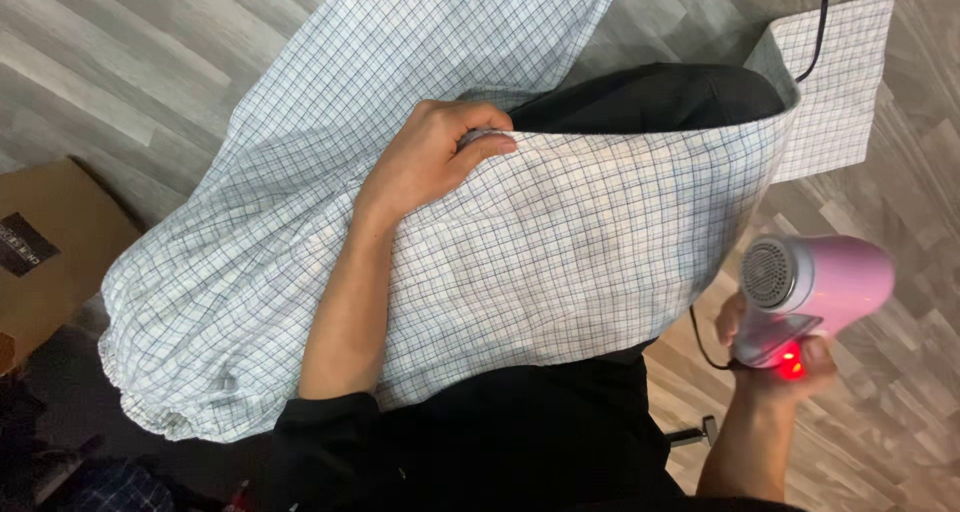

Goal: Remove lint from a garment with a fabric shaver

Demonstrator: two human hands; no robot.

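Fingers of the left hand (432, 162) curl over the upper edge of a checked shirt (560, 262), pinching a fold of the white-and-blue cloth and holding it taut across the person's lap. To the right and nearer the camera, the right hand (785, 367) is closed around the handle of a pink hair dryer (820, 282), its rear grille facing the camera and a red light glowing at the handle. A black cord (822, 22) runs from the far right across the shirt's collar end, and another loop hangs just below the dryer. The shirt spreads from the far middle of the scene down to the near left, its gathered hem bunched above dark clothing. A faint greyer patch shows near the middle of the stretched panel, which suggests some drying is left to do; how much is already done cannot be told. A cardboard box (50, 252) sits at the left on the grey wood-plank floor (120, 62).
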